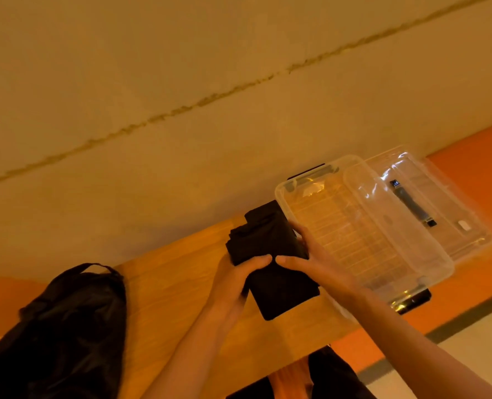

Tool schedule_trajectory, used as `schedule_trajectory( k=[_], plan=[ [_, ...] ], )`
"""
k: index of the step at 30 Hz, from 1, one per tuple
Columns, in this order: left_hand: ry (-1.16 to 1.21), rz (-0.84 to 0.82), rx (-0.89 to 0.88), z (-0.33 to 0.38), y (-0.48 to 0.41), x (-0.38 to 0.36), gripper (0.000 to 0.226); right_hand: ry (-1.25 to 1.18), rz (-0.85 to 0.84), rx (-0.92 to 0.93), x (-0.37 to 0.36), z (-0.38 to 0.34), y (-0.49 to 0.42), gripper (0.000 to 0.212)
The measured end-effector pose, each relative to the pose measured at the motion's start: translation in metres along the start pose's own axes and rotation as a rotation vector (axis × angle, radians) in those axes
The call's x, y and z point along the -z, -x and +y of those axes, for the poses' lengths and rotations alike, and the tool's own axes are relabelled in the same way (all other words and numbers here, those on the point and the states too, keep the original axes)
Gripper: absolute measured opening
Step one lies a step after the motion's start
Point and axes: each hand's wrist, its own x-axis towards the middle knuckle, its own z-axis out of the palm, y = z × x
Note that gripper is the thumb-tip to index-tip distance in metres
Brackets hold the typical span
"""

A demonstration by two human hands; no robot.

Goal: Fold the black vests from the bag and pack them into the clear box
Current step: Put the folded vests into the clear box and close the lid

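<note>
A stack of folded black vests (263,236) is lifted a little above the wooden table (175,289). My left hand (236,279) grips its near left edge, thumb on top. My right hand (311,254) grips its right side, thumb on top near the left thumb. Another folded black vest (285,292) lies flat on the table just below my hands. The clear box (429,276) stands open right of the vests, nothing inside it. The black bag (66,326) slumps at the table's left end.
The box's clear lid (440,203) with a black handle lies behind the box to the right. A beige wall rises behind the table. The table's near edge runs below my forearms, with orange and pale floor beyond it at the lower right.
</note>
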Motion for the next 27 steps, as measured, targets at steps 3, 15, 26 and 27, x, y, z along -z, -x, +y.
schedule_trajectory(
  k=[3, 15, 26, 27],
  plan=[
    [-0.017, -0.056, -0.012, 0.013, -0.015, -0.026, 0.06, -0.119, -0.114, 0.019, 0.034, -0.012, -0.015, 0.122],
    [-0.06, -0.102, 0.132, -0.003, -0.124, -0.149, 0.058, -0.243, 0.1, 0.108, 0.173, -0.001, -0.052, 0.058],
    [0.04, 0.138, 0.363, -0.058, -0.229, -0.194, 0.053, -0.203, 0.343, -0.247, 0.214, 0.042, -0.139, 0.055],
    [0.041, 0.148, 0.368, -0.062, -0.236, -0.195, 0.059, -0.176, 0.363, -0.255, 0.215, 0.041, -0.144, 0.05]
  ],
)
